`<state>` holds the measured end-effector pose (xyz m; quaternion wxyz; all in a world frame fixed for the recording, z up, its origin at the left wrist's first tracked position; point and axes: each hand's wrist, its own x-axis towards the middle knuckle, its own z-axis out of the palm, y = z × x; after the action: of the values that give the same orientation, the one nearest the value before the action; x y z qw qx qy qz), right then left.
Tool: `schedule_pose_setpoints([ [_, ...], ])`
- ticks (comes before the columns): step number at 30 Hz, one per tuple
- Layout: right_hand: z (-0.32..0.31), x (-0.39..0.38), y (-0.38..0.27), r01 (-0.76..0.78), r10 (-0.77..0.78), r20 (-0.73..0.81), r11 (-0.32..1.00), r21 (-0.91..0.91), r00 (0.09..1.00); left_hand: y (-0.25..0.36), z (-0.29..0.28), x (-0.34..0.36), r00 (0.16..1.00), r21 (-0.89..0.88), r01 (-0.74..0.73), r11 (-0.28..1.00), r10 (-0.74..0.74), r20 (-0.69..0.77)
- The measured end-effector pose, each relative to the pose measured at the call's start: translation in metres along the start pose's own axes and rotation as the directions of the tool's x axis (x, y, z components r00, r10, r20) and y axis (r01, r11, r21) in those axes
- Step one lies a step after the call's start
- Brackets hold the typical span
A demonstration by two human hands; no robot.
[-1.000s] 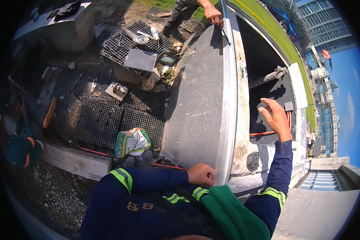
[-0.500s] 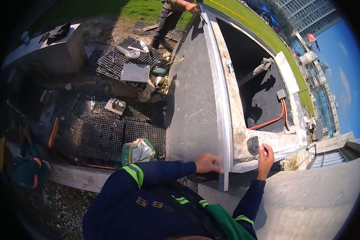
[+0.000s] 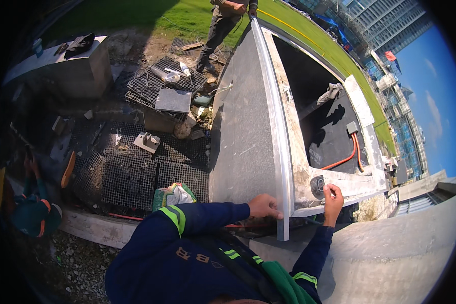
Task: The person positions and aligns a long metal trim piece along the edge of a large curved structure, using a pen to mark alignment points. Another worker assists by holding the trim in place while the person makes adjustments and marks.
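A long silvery metal straightedge bar (image 3: 273,111) lies along the top edge of a grey slab-sided wall (image 3: 243,131). My left hand (image 3: 265,206) grips the bar close to its near end, with the fingers bent against its side. On the pale, rough wall top (image 3: 301,169) sits a black rounded object (image 3: 317,187) with a ring mark. Beside its right edge is my right hand (image 3: 333,200), fingers curled and pinched together; what they hold, if anything, cannot be made out. At the bar's far end stands another person (image 3: 223,30), one hand down at the bar.
Orange conduits (image 3: 342,161) run to a grey box (image 3: 352,127) inside the dark opening. To the left lie black grid panels (image 3: 129,175), a concrete block (image 3: 147,142) and a green-white sack (image 3: 175,195). Another person (image 3: 35,215) crouches at the far left. A concrete ledge (image 3: 390,243) curves at right.
My right hand has shifted slightly left, nearer the black object, and its fingers have drawn together. The person at the far end stands more fully in view. My left hand stays on the bar.
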<state>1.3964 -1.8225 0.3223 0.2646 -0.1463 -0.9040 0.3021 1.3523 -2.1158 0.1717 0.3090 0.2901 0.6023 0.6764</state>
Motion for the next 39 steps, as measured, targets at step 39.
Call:
schedule_pose_setpoints([
  [39, 0.017, -0.039, -0.08, 0.19, -0.179, -0.134, 0.979, 0.072, 0.975, 0.063, 0.021, -0.036, 0.979, -0.384, 0.197, 0.902, -0.201, 0.031],
])
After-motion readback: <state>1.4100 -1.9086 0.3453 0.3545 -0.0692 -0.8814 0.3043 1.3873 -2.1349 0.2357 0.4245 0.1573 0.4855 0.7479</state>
